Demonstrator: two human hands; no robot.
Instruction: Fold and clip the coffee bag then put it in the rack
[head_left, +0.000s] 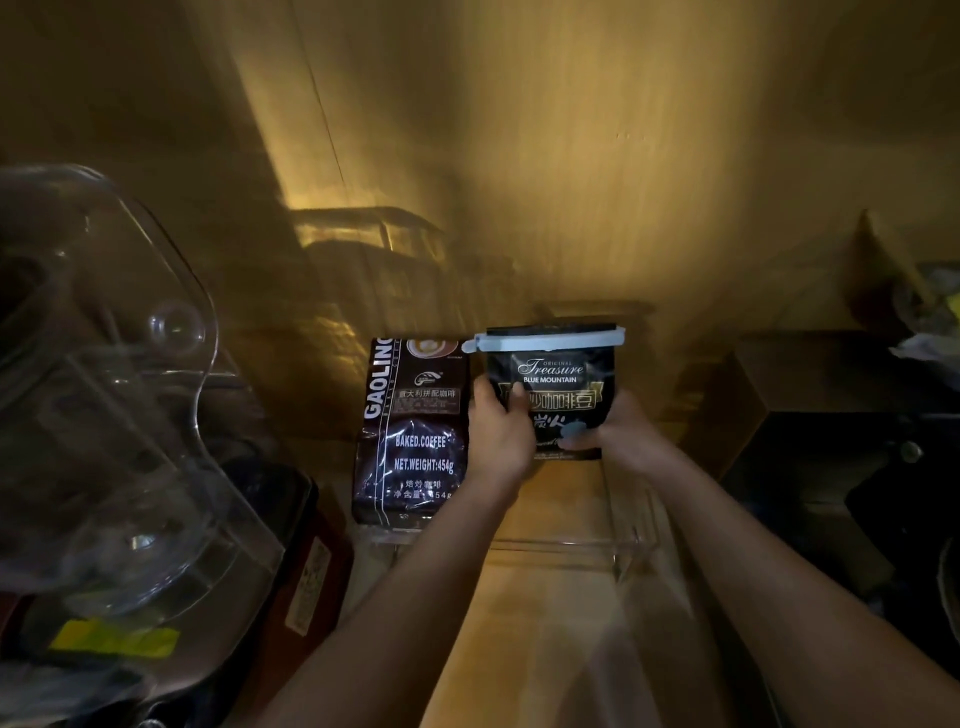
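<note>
A black coffee bag (556, 374) labelled "Treasure Blue Mountain" stands upright with its top folded over. A pale blue clip (545, 339) runs across that fold. My left hand (496, 436) grips the bag's left side with the thumb on its front. My right hand (618, 431) holds its lower right corner. The bag is over the clear acrylic rack (623, 545), just right of a dark brown "Gaoling" coffee bag (410, 431) that stands in the rack. Whether the black bag rests on the rack floor is hidden by my hands.
A large clear plastic blender cover (104, 389) bulges at the left, over a dark machine base with a yellow label (114, 642). A wooden wall (519, 156) backs the shelf. A brown box (753, 395) and dark items sit at the right.
</note>
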